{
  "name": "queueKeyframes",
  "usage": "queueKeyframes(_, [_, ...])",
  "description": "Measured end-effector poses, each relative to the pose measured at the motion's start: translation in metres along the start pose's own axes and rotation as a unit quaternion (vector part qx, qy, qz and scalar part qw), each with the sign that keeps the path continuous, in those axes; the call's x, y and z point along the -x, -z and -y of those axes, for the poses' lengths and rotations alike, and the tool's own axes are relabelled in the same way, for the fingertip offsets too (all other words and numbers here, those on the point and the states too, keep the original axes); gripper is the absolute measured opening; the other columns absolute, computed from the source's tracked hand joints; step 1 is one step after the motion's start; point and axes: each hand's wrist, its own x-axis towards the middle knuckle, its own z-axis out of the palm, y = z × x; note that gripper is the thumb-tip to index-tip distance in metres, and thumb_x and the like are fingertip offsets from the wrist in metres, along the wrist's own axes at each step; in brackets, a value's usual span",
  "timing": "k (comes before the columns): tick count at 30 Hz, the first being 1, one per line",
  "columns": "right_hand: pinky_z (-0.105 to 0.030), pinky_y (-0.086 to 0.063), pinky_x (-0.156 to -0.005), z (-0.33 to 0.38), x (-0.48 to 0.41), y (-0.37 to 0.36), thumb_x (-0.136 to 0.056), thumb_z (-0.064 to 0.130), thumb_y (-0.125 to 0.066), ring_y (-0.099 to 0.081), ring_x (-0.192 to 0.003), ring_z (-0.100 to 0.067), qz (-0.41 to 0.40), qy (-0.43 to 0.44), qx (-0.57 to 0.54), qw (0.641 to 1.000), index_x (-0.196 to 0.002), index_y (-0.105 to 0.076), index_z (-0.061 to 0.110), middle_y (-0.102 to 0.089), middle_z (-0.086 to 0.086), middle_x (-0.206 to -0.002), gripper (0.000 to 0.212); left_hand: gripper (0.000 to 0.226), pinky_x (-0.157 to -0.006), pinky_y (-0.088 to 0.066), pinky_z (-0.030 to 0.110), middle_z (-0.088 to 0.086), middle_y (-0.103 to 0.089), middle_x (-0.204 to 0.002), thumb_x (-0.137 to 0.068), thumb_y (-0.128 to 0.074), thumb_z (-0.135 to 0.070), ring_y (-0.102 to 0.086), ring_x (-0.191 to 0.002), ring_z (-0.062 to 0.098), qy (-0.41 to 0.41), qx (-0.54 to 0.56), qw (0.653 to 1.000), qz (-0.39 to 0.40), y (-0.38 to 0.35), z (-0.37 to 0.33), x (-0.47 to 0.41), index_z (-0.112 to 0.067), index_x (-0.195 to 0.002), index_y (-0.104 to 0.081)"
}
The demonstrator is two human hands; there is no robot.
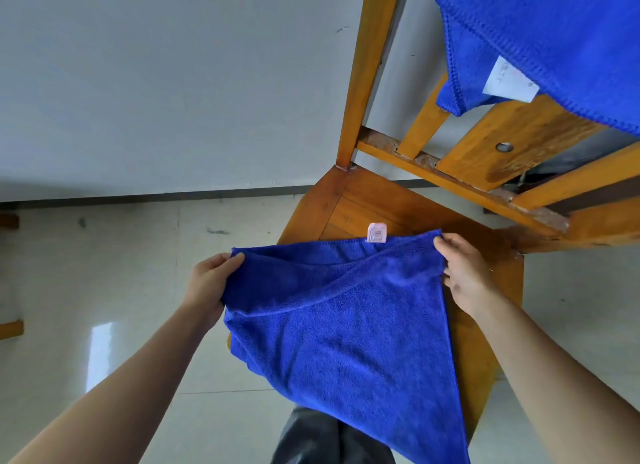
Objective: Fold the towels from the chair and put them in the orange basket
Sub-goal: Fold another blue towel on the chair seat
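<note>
- My left hand (211, 283) pinches the upper left corner of the blue towel (346, 332), thumb on the near side, fingers curled behind the cloth.
- My right hand (464, 273) pinches the upper right corner the same way, thumb on the top edge.
- The hands are well apart, so the top edge is stretched roughly level between them.
- The towel is off the seat, in the air above the front of the wooden chair (363, 200). It looks doubled: a diagonal fold line runs from the upper right down to the left.
- The lower part tapers to a point that hangs down and right, out of frame at the bottom.
- A pink tag (376, 232) sticks up from the middle of the top edge.
- A second blue towel (554, 40) is draped over the chair back, upper right, with a white label (510, 80) on its lower hem.
- Below it all: pale tiled floor (138, 290), with my dark trousers (311, 436) at the bottom.
</note>
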Motion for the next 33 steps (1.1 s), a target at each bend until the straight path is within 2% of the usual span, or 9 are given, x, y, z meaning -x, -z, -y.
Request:
queueKeyframes(3, [-0.033,-0.045,-0.068,-0.006,0.004,0.005,-0.095,0.014,-0.050,-0.053,-0.083,-0.023,-0.029,0.032,0.048,0.998,-0.078,-0.057,0.016,-0.059,-0.004,-0.082,0.019,0.015,-0.067,-0.049,0.031,0.005,-0.066,-0.070,-0.087,-0.061,-0.008,-0.059,-0.072,0.023,-0.040,-0.034,0.998,-0.034,0.006,-0.001,0.003,-0.010,-0.072,-0.066])
queueKeyframes(6, [-0.044,-0.049,-0.086,-0.007,0.011,0.007,-0.092,0.007,-0.052,-0.056,-0.089,-0.028,-0.066,0.063,0.099,0.991,-0.097,-0.062,0.001,-0.063,-0.016,-0.098,0.012,0.018,-0.058,-0.053,0.017,-0.005,-0.067,-0.062,-0.085,-0.061,-0.001,-0.063,-0.064,0.013,-0.091,-0.095,0.989,-0.064,0.007,-0.005,0.008,-0.014,-0.074,-0.067])
queueKeyframes(10, [-0.036,-0.049,-0.088,-0.007,0.011,0.004,-0.089,0.004,-0.057,-0.060,-0.099,-0.027,-0.093,0.122,0.165,0.974,-0.112,-0.062,-0.004,-0.064,-0.019,-0.111,0.025,0.022,-0.056,-0.047,0.004,-0.003,-0.063,-0.074,-0.084,-0.057,0.007,-0.058,-0.065,0.005,-0.152,-0.133,0.977,-0.070,0.000,-0.009,0.015,-0.012,-0.090,-0.068])
queueKeyframes(14, [-0.032,-0.045,-0.085,-0.006,0.019,0.013,-0.091,0.004,-0.053,-0.057,-0.102,-0.023,-0.196,0.150,0.165,0.955,-0.115,-0.061,-0.001,-0.062,-0.013,-0.112,0.026,0.035,-0.071,-0.047,0.013,-0.002,-0.054,-0.077,-0.082,-0.058,0.011,-0.051,-0.071,0.008,-0.167,-0.091,0.979,-0.071,-0.002,-0.014,0.024,-0.015,-0.105,-0.064])
queueKeyframes(20, [-0.025,-0.040,-0.079,-0.002,0.023,0.047,-0.091,0.003,-0.051,-0.059,-0.104,-0.033,-0.351,0.184,0.101,0.913,-0.114,-0.060,-0.003,-0.063,-0.021,-0.113,0.025,0.031,-0.060,-0.047,0.007,-0.003,-0.062,-0.064,-0.081,-0.059,0.012,-0.057,-0.054,-0.006,-0.172,-0.038,0.984,-0.006,-0.044,-0.035,0.035,-0.019,-0.082,-0.065])
queueKeyframes(23, [-0.028,-0.043,-0.082,0.004,0.008,0.054,-0.093,0.013,-0.053,-0.059,-0.107,-0.027,-0.337,0.145,0.067,0.928,-0.120,-0.057,0.004,-0.062,-0.015,-0.117,0.029,0.020,-0.077,-0.046,0.019,-0.009,-0.065,-0.077,-0.087,-0.059,-0.002,-0.058,-0.074,0.002,-0.177,-0.030,0.984,-0.014,-0.071,-0.046,0.017,-0.015,-0.101,-0.064])
queueKeyframes(25, [-0.032,-0.043,-0.088,-0.004,0.007,0.056,-0.095,0.024,-0.049,-0.056,-0.108,-0.024,-0.308,0.123,0.082,0.940,-0.125,-0.053,0.008,-0.059,-0.011,-0.121,0.035,0.037,-0.091,-0.042,0.025,-0.006,-0.057,-0.109,-0.090,-0.058,-0.015,-0.053,-0.101,0.010,-0.173,-0.102,0.979,-0.022,-0.077,-0.037,0.008,-0.015,-0.127,-0.052])
queueKeyframes(28, [-0.042,-0.041,-0.096,-0.042,0.025,0.058,-0.096,0.028,-0.045,-0.051,-0.116,-0.035,-0.287,0.092,0.160,0.940,-0.128,-0.049,0.006,-0.052,-0.019,-0.129,0.039,0.048,-0.104,-0.037,0.039,0.004,-0.048,-0.131,-0.088,-0.060,-0.025,-0.045,-0.121,0.021,-0.148,-0.237,0.959,-0.051,-0.057,0.011,0.016,-0.014,-0.133,-0.046])
queueKeyframes(33, [-0.045,-0.043,-0.094,-0.142,0.090,0.068,-0.092,0.019,-0.053,-0.052,-0.113,-0.037,-0.227,0.003,0.229,0.947,-0.124,-0.052,0.001,-0.057,-0.022,-0.123,0.037,0.030,-0.082,-0.042,0.035,0.017,-0.056,-0.115,-0.087,-0.059,-0.014,-0.057,-0.101,0.034,-0.031,-0.318,0.942,-0.099,-0.004,0.105,0.076,-0.004,-0.115,-0.057])
